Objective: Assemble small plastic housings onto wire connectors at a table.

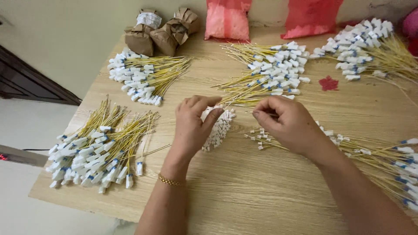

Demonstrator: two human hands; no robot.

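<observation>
My left hand [193, 124] rests at the table's middle, thumb and fingers pinched on a small white plastic connector above a little heap of white connectors [219, 128]. My right hand [287, 123] is close beside it, fingers pinched on the end of a thin yellow wire. Under and to the right of that hand lie loose yellow wires [370, 156] with small metal-tipped ends. A thin gold bracelet [169, 181] circles my left wrist.
Bundles of yellow wires with white and blue connectors lie on the wooden table [244, 191]: front left [98, 150], back left [146, 76], back middle [272, 72], back right [370, 48]. Brown paper packets [163, 30] and red bags [228, 19] stand at the back edge.
</observation>
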